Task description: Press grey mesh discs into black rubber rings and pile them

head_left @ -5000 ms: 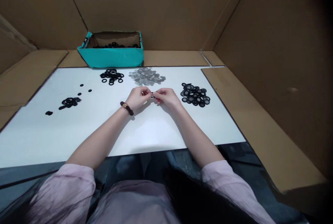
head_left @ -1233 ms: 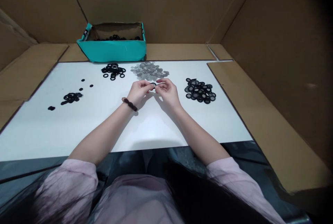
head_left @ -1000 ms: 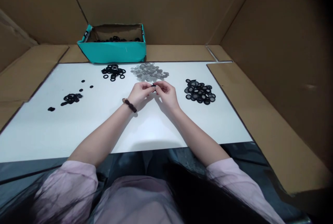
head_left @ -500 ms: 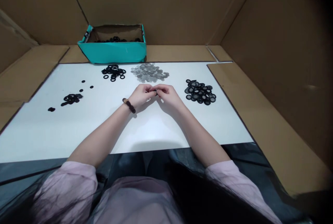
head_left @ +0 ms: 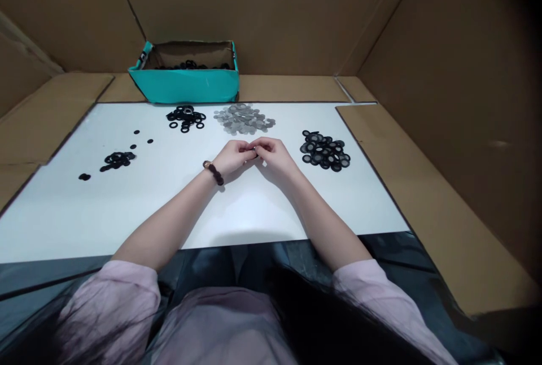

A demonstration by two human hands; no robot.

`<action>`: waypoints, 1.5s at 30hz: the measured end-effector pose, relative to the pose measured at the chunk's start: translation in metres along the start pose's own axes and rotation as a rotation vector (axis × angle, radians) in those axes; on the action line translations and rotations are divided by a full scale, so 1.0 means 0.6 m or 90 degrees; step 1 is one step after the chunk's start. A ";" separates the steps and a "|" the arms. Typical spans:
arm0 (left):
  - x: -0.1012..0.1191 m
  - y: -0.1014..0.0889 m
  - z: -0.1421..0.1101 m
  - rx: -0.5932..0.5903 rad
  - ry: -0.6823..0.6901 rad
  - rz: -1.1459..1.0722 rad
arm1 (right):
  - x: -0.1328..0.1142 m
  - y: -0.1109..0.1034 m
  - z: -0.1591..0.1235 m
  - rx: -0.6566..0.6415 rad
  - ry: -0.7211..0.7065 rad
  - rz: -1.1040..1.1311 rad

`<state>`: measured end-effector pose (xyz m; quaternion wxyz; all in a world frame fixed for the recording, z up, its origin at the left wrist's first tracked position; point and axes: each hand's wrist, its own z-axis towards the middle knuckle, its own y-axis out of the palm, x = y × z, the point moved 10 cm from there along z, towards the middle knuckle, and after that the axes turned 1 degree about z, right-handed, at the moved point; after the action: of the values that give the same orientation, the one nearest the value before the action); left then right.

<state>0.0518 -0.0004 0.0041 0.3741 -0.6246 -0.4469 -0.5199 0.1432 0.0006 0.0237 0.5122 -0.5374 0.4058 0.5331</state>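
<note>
My left hand (head_left: 232, 157) and my right hand (head_left: 273, 156) meet fingertip to fingertip over the middle of the white board (head_left: 237, 207). Both pinch one small black ring (head_left: 254, 150) between them; it is mostly hidden by the fingers. A dark bead bracelet (head_left: 213, 172) sits on my left wrist. Just beyond my hands lies a heap of grey mesh discs (head_left: 244, 118). A heap of black rings (head_left: 185, 118) lies to its left. To the right of my right hand is a pile of black rings with mesh in them (head_left: 324, 150).
A teal box (head_left: 186, 79) holding more black rings stands at the back of the board. A smaller cluster of black rings (head_left: 116, 159) and a few loose ones lie at the left. Brown cardboard walls (head_left: 444, 71) enclose the bench on three sides.
My hands have dropped a little toward the board and closed tighter together around the small ring. The piles have not moved.
</note>
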 end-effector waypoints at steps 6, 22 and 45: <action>0.005 -0.020 0.005 0.060 0.011 0.046 | 0.021 -0.007 -0.002 0.028 0.057 0.065; 0.025 -0.041 0.000 0.130 0.038 0.088 | 0.020 -0.016 0.002 0.059 0.039 0.015; 0.002 -0.008 0.010 0.018 0.031 0.015 | 0.004 -0.010 -0.001 0.015 0.022 0.015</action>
<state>0.0491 0.0070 0.0041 0.3995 -0.6115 -0.4377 -0.5242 0.1494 0.0010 0.0218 0.5051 -0.5360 0.4272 0.5245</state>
